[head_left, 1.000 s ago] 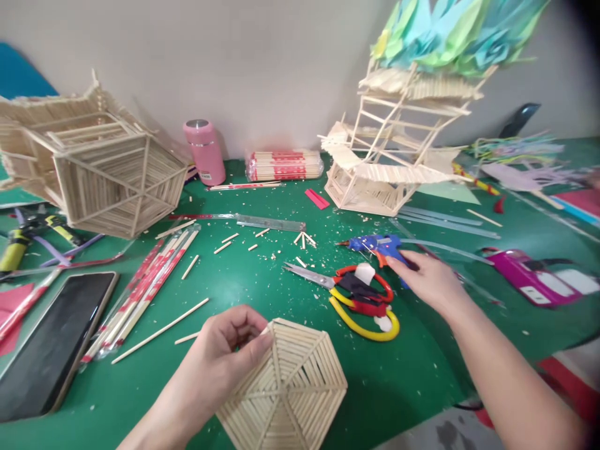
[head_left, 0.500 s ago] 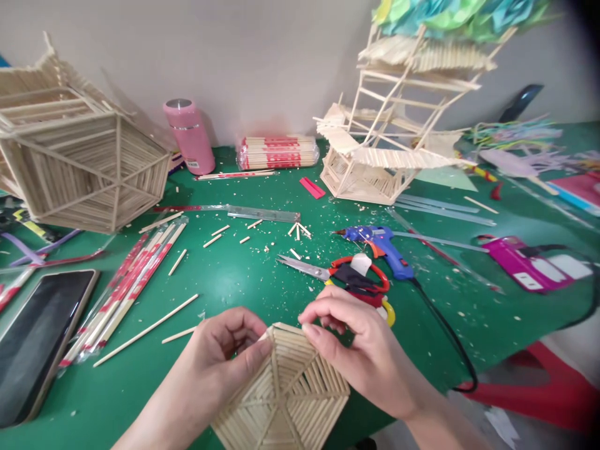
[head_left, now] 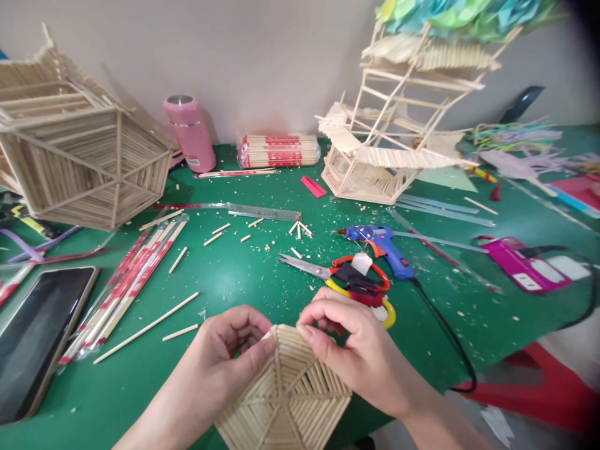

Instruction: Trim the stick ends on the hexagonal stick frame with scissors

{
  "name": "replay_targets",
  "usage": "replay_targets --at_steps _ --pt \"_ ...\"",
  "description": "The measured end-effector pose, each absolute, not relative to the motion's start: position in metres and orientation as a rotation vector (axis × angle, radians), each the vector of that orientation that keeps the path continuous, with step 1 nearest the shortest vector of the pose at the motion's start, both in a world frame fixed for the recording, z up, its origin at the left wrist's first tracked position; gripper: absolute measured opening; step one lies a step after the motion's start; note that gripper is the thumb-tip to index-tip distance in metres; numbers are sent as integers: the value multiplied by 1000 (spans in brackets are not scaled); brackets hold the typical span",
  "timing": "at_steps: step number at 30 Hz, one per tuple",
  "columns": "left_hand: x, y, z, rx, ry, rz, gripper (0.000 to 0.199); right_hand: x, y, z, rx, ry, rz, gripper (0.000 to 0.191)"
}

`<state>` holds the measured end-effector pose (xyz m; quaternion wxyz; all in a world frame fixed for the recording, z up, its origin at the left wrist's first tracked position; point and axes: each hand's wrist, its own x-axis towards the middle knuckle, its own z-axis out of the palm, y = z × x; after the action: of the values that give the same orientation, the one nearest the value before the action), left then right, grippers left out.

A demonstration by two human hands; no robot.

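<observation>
Both hands are on a polygonal panel of thin wooden sticks [head_left: 284, 400], laid in rows between spokes, at the table's front edge. My left hand [head_left: 225, 362] pinches its upper left edge between thumb and fingers. At the upper right edge, my right hand [head_left: 351, 344] closes thumb and fingertips on the panel's rim near the top corner; a small stick piece there is mostly hidden by the fingers. Just beyond my right hand lie scissors [head_left: 312, 269] with red, black and yellow handles, and a blue glue gun [head_left: 379, 240].
Around lie loose sticks [head_left: 150, 328], packaged chopsticks [head_left: 135, 275], a phone [head_left: 44, 337] and a purple box [head_left: 525, 262]. Behind stand a pink bottle [head_left: 191, 137], a bundle of chopsticks [head_left: 280, 151], a large stick structure [head_left: 89, 162] and a tiered stick tower [head_left: 394, 125]. The glue gun's cord [head_left: 445, 325] runs right.
The panel has shifted slightly to the right. My right fingertips have moved a little left along its top edge, nearer my left hand.
</observation>
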<state>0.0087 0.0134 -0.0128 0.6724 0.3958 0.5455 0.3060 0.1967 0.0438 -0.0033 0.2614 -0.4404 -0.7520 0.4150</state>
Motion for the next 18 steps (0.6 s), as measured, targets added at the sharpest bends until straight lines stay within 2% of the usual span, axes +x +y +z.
replay_targets --at_steps 18 --pt "12 16 -8 969 1247 609 23 199 46 -1 -1171 -2087 1157 13"
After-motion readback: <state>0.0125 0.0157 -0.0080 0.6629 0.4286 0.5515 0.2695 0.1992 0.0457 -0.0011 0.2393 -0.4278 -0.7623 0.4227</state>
